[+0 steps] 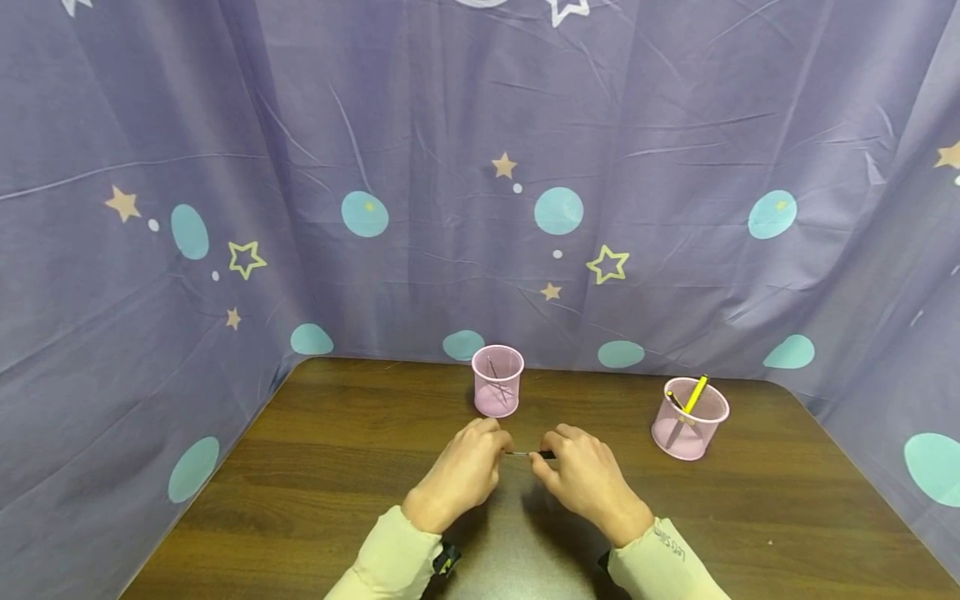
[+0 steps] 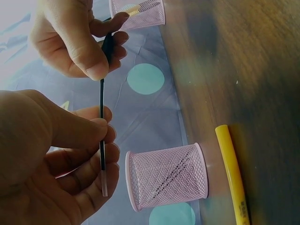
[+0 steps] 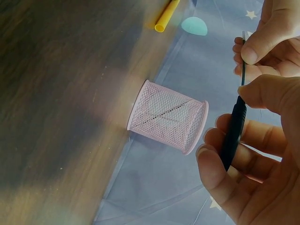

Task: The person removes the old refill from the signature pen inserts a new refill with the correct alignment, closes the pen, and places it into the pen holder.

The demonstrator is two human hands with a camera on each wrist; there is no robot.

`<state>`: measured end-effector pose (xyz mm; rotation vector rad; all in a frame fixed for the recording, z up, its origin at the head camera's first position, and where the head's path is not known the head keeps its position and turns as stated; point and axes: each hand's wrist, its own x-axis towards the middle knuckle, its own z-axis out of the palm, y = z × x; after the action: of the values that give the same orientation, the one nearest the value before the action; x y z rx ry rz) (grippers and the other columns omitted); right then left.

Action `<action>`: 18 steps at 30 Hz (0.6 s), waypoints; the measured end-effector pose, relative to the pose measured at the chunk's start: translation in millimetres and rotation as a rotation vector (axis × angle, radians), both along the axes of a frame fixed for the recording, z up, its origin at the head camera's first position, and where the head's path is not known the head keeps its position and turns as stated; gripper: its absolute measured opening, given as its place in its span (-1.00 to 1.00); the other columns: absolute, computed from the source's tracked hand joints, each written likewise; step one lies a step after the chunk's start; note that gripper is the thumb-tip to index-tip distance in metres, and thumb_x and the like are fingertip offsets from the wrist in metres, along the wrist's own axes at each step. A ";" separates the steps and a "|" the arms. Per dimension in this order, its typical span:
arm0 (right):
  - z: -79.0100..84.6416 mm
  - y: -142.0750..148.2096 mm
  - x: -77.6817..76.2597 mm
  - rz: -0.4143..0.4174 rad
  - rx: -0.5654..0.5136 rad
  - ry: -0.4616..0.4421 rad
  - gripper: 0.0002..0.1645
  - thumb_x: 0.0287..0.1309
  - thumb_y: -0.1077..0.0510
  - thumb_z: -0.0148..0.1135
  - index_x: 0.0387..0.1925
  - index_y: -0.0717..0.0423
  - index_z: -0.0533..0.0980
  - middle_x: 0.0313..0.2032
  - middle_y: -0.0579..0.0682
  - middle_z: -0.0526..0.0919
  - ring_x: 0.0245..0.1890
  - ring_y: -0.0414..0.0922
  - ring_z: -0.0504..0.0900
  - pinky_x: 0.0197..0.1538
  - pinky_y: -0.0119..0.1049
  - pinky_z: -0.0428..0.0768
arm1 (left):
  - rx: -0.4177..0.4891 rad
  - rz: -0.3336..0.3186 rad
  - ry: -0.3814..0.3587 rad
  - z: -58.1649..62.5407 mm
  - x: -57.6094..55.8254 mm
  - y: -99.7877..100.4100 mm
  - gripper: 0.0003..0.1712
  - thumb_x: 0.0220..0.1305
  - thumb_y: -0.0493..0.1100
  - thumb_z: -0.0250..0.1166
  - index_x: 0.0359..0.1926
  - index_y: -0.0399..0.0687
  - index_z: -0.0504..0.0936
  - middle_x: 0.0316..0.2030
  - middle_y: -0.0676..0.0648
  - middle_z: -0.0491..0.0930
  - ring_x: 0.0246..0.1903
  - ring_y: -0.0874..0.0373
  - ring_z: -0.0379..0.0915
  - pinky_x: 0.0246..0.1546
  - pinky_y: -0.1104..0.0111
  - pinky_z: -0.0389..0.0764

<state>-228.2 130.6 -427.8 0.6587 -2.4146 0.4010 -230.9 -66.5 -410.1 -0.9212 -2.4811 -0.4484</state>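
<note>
A thin black pen refill (image 2: 102, 136) with a clear end is pinched between thumb and fingers of my left hand (image 1: 465, 467). My right hand (image 1: 588, 475) holds a black pen part (image 3: 234, 133), its fingers curled around it. The refill extends out of one end of that black part, bridging the small gap between both hands. Just beyond my left hand stands a pink mesh cup (image 1: 497, 392) with several thin dark sticks inside. A yellow pen barrel (image 2: 232, 171) lies on the table near this cup; the head view does not show it.
Farther right stands a second pink mesh cup (image 1: 701, 433), holding a yellow pen piece (image 1: 696, 393) and some dark slender items. Behind the brown wooden table (image 1: 337, 433) hangs a purple curtain (image 1: 450, 125) with stars and teal dots.
</note>
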 end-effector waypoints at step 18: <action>1.6 0.6 -0.1 -0.009 -0.006 -0.013 -0.82 -0.06 -0.01 0.36 -0.50 0.00 0.61 -0.52 -0.19 0.49 -0.52 -0.12 0.58 -0.52 -0.19 0.52 | 0.001 0.004 0.004 1.1 -2.3 -2.9 -0.81 -0.03 -0.45 0.26 -0.45 -0.08 0.66 -0.49 0.07 0.48 -0.39 0.13 0.47 -0.30 0.31 0.52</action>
<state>-228.3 131.2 -426.2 0.6446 -2.4271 0.4107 -233.2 -69.5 -409.0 -0.9162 -2.4783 -0.4467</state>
